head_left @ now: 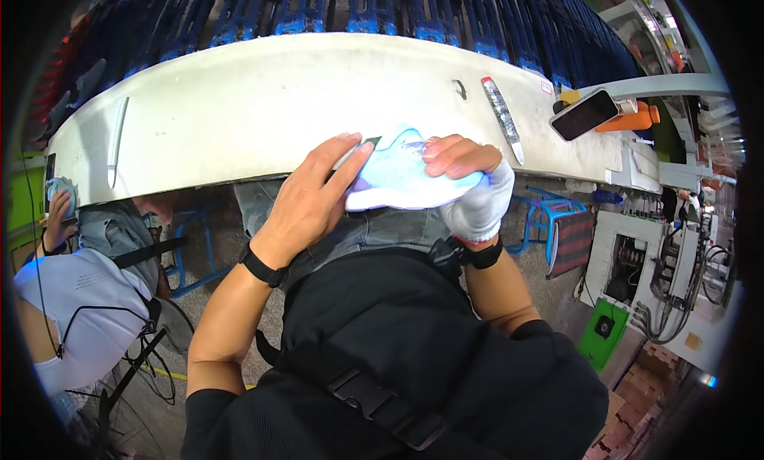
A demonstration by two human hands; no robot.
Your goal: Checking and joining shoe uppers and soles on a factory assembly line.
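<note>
Just past the table's near edge, a pale blue shoe (398, 173) with a white sole rests between my hands, partly washed out by glare. My right hand (476, 185), in a white glove with bare fingertips, grips its right end, fingers curled over the top. My bare left hand (306, 193) is at its left end, fingers bent together. Between those fingers sits a slim light piece, and a small dark green flat tip (372, 142) shows beside them; its kind cannot be made out. The left thumb is partly hidden.
On the white table (263, 102) lie a pale rod (118, 142), a dark-wrapped knife-like tool (501, 119) and a small black loop (459, 89). A phone (585, 115) and an orange bottle (633, 119) stand right. Blue racks line the far side. A co-worker sits left.
</note>
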